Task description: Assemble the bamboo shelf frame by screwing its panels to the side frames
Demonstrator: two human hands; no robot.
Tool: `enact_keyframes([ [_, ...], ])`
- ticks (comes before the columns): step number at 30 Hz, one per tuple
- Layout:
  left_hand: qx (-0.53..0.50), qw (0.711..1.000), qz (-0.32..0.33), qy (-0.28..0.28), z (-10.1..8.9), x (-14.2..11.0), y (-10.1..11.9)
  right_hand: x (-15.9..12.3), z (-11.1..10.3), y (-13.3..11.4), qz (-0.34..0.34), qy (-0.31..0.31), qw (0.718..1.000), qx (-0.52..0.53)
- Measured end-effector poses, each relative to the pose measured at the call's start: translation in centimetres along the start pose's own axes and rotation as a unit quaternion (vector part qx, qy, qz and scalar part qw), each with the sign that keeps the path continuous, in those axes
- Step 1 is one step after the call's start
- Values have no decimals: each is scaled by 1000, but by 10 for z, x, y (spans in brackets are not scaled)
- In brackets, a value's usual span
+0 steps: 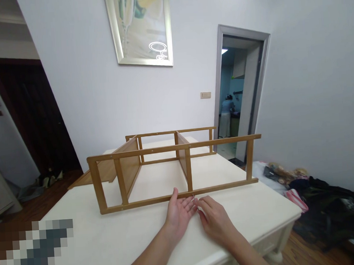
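Observation:
A light-brown wooden shelf frame lies on its side on the cream table, with two panels across its inside. My left hand is at the near lower rail, palm turned up, fingers stretched and thumb raised. Beside it, my right hand pinches a thin metal rod that looks like a hex key. The rod's tip is at the lower rail, just under the middle upright. My left fingertips are close to the rod; whether they touch it I cannot tell.
A loose wooden panel lies at the table's left back. Clothes and bags are heaped on the right. A framed picture hangs on the wall. Through the doorway, a person stands in another room.

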State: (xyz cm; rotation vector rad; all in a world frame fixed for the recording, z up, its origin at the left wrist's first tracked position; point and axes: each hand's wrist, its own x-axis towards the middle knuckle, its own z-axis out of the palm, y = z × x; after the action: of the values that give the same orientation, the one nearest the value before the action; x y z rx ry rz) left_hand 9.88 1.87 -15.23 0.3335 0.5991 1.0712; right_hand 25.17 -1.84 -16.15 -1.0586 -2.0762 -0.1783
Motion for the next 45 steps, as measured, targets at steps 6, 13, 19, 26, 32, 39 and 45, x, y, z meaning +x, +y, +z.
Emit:
enact_keyframes([
  [6, 1, 1000, 1, 1, 2, -2, 1, 1, 0, -1, -13, 10, 999, -31],
  [13, 0, 1000, -4, 6, 3, -1, 1, 2, -1, -3, -27, 21, 998, -43],
  [19, -5, 1000, -2, -2, 3, -2, 1, 3, -3, -7, -33, 17, 997, -69],
  [26, -2, 1000, -8, 1, 3, -2, 1, 4, -1, -5, -54, 6, 991, -119],
  [32, -3, 1000, -5, 5, 3, -2, 2, 2, 2, -2, -60, 6, 986, -157],
  [39, -5, 1000, -7, 7, 4, -4, 2, 1, 4, 0, -67, 32, 984, -162],
  [45, -1, 1000, -8, 10, 1, -1, 1, 1, 5, 0, -61, 16, 984, -168],
])
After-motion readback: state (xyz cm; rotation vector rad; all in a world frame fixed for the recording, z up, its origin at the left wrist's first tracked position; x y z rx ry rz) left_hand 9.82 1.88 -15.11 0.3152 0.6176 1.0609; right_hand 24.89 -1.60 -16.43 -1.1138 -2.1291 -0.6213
